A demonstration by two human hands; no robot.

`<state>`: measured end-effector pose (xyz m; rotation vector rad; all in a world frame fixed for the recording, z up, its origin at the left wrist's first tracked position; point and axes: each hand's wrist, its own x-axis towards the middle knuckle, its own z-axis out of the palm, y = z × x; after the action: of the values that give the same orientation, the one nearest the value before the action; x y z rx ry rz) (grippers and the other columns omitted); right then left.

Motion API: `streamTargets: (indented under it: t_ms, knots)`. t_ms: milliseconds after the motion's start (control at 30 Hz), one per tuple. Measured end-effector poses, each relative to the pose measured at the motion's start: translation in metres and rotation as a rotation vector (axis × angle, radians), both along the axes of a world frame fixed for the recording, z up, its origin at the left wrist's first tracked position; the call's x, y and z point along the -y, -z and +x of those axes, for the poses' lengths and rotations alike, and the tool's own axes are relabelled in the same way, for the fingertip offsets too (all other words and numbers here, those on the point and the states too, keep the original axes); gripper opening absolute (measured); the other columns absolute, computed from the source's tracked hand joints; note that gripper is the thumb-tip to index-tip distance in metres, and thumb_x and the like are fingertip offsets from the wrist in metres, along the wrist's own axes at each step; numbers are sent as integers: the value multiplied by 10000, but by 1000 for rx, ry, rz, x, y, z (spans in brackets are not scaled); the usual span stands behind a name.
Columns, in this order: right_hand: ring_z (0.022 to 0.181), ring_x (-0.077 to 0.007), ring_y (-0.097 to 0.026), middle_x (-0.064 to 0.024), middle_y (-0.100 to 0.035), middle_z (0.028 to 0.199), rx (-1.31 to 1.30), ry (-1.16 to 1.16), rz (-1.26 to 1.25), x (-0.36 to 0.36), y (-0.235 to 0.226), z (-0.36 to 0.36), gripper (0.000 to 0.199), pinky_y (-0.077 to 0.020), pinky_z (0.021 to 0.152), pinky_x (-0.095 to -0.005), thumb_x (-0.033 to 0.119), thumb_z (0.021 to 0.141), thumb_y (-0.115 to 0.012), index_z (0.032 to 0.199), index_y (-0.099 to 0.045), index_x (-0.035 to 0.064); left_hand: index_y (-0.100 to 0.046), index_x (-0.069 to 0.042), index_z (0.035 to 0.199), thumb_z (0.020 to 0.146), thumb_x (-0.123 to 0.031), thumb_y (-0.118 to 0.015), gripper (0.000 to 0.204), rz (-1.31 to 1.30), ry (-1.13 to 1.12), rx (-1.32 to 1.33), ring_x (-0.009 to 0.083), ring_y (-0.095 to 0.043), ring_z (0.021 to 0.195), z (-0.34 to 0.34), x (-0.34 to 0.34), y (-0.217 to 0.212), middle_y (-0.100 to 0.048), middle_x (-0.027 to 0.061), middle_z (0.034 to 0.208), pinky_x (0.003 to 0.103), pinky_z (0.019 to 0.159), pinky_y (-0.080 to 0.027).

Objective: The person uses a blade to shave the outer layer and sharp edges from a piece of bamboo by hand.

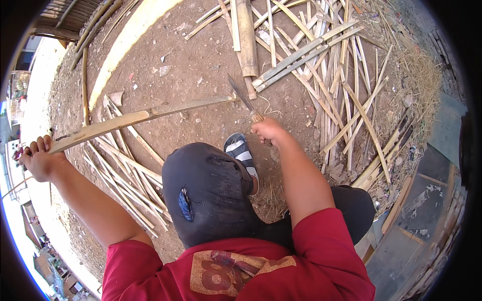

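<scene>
Knife [243, 98] in closed right hand [268, 131]; left hand [41, 160] grips slat [113, 123].

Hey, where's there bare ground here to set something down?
Mostly bare dirt lies beyond the bamboo strip in your left hand, left of the thick pole. A smaller patch sits between that strip and your sandalled foot. It's crowded right of the pole with heaped strips, and left of your knee with a loose pile.

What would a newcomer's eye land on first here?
The long pale strip in the left hand, its far end near the knife in the right hand, just above centre. Then the tangled heap of strips at upper right, and the torn black trousers below centre.
</scene>
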<state>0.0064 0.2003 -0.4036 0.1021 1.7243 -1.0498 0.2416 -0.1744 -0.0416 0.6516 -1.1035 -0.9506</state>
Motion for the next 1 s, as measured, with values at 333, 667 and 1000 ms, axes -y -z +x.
streamTargets:
  t_ms: [333, 667, 1000]
  knots:
    - [1002, -428, -656, -269, -685, 1031, -692, -224, 88, 16, -24, 37, 384, -516, 850, -486, 186, 801, -667, 1140, -614, 15, -355, -79, 851, 1074, -236, -365, 273, 53, -148, 9, 145, -238, 538, -8, -15, -3, -283, 14, 643, 287, 470, -255]
    - [687, -241, -654, -124, -673, 805, -60, -225, 120, -10, 5, -5, 264, -526, 639, -379, 127, 766, -645, 1003, -620, 13, -342, -77, 856, 1022, -94, -330, 168, 53, -93, -8, 137, -231, 547, 4, -18, 4, -257, 4, 652, 278, 479, -255]
    - [838, -293, -690, -186, -707, 898, -589, -69, -184, 20, -144, -60, 375, -518, 753, -406, 212, 788, -656, 1094, -657, -4, -348, -97, 859, 986, -125, -366, 131, -111, -46, 46, 152, -238, 531, -5, -41, -16, -255, 11, 644, 284, 477, -254]
